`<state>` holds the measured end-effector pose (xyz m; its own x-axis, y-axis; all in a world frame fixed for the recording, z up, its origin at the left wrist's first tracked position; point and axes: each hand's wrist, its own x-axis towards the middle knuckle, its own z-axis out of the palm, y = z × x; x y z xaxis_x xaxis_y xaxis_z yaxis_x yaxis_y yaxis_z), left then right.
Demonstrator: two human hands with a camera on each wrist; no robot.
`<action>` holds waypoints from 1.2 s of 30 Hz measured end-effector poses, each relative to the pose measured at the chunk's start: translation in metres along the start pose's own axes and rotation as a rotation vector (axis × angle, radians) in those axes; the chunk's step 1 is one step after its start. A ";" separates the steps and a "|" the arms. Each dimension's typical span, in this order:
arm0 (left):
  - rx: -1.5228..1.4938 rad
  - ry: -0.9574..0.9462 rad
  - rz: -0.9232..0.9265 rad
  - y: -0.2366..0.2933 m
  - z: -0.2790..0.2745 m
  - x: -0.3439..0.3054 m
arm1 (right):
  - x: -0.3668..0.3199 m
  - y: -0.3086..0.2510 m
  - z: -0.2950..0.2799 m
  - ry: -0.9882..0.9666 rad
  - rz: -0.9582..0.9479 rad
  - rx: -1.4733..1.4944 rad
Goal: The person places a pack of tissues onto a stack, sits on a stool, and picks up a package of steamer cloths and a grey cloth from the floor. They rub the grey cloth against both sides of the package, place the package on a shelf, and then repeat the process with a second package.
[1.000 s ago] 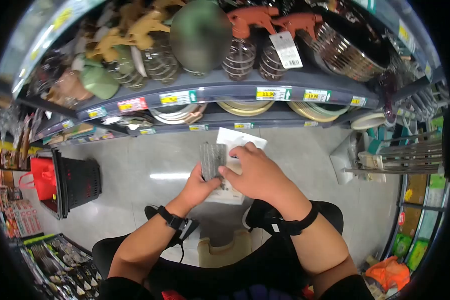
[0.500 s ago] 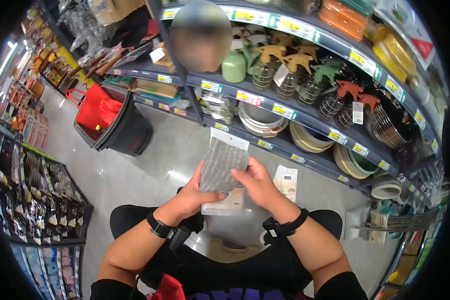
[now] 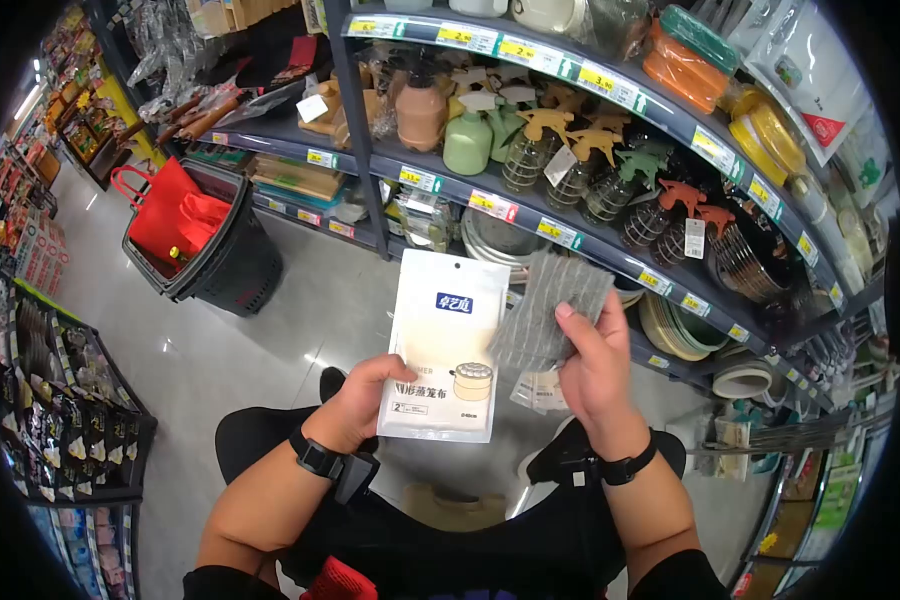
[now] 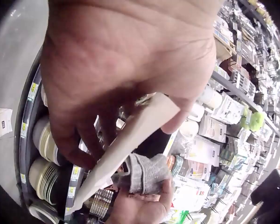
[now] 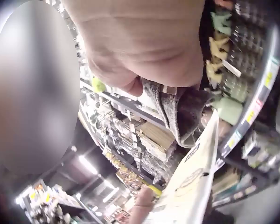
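Note:
My left hand (image 3: 358,402) holds a flat cream packet (image 3: 432,335) by its left side, thumb across the front. The packet shows a printed steamer pot and Chinese lettering, and faces up toward the head camera. In my right hand (image 3: 602,372) is a folded grey striped cloth (image 3: 552,305), pinched with the thumb on top, beside the packet's right edge. The left wrist view shows the packet (image 4: 123,149) edge-on, with the folded cloth (image 4: 149,173) past it. From the right wrist, the cloth's layers (image 5: 172,112) hang below the palm, near the packet (image 5: 189,179).
Ahead stands a shelf (image 3: 450,192) with spray bottles (image 3: 535,150), bowls and price tags. A dark shopping basket (image 3: 232,262) with a red bag (image 3: 175,225) is on the floor at left. Another pale packet (image 3: 538,390) shows below the cloth. Hanging goods line the left side.
The cloth, earlier held in both hands over the packet, is now in the right hand alone, off to the right. The left hand has taken hold of the packet. The head view has swung left and up.

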<state>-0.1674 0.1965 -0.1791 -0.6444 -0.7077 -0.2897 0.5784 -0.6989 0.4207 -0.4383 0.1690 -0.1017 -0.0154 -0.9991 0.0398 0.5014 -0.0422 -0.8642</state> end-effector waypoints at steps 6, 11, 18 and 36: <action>0.017 0.022 0.088 -0.008 0.034 0.021 | -0.013 0.004 -0.013 -0.515 -0.519 -0.981; -0.139 -0.091 -0.027 -0.026 0.017 0.045 | -0.037 0.031 -0.032 -0.691 -0.423 -1.098; -0.432 -0.133 -0.170 -0.051 0.009 0.073 | -0.022 0.051 -0.052 -0.544 -0.412 -1.348; -0.156 0.118 -0.117 -0.054 0.036 0.087 | 0.019 0.073 -0.069 -0.285 -0.340 -1.378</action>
<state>-0.2730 0.1768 -0.1961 -0.6540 -0.6216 -0.4312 0.5795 -0.7780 0.2426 -0.4616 0.1468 -0.1990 0.2902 -0.9111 0.2927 -0.7093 -0.4101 -0.5734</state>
